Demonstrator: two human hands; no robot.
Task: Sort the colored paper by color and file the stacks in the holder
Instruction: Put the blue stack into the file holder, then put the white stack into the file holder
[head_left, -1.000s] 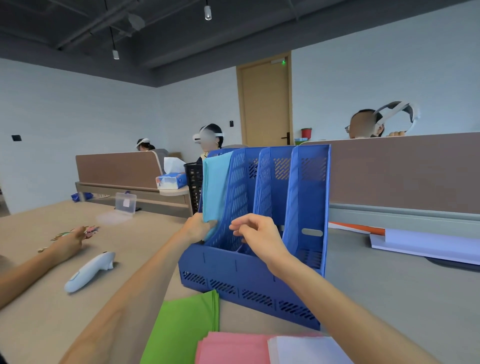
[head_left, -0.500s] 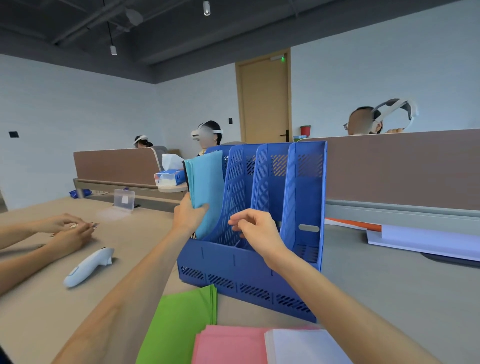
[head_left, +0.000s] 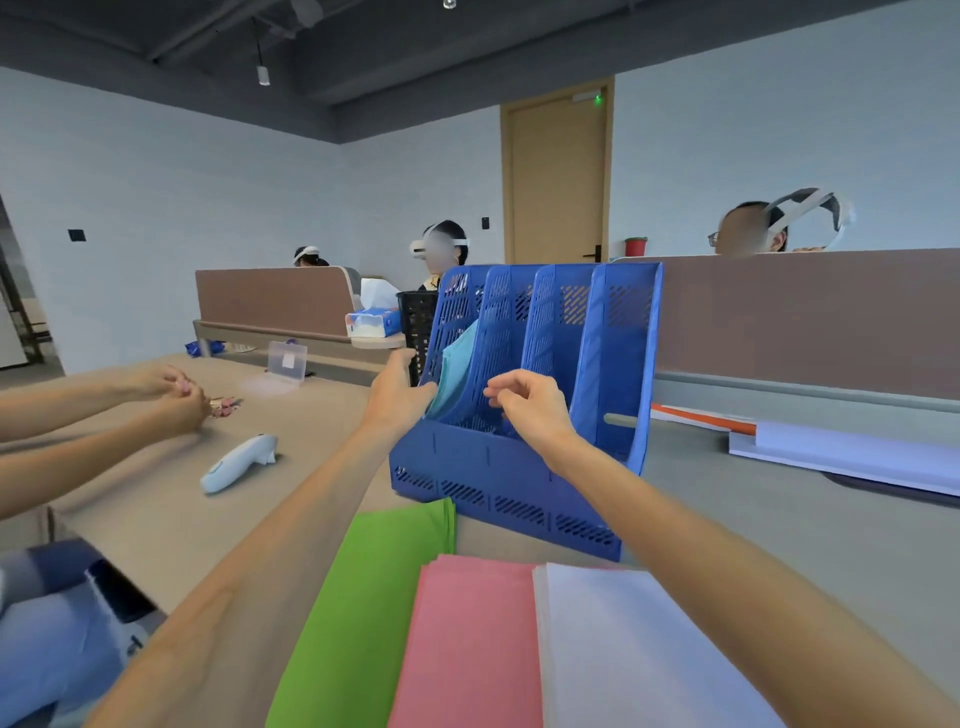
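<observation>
Seen from the head camera, the left hand (head_left: 399, 396) grips the teal paper (head_left: 456, 364), which sits low in the leftmost slot of the blue holder (head_left: 519, 467), while the right hand (head_left: 532, 410) curls its fingers round a divider's front edge. Green paper (head_left: 363, 597), pink paper (head_left: 467, 644) and white paper (head_left: 618, 654) lie in front of the holder, the right forearm crossing the white. A white controller (head_left: 239, 461) and another person's hands (head_left: 176, 397) share the tan table (head_left: 156, 514); a black mesh basket (head_left: 415, 317) stands behind the holder, near brown partitions (head_left: 805, 317) and a wooden door (head_left: 556, 171).

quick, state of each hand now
Left hand: holds the teal paper stack in the blue plastic file holder.
Right hand: curled at the holder; grip cannot be told.
</observation>
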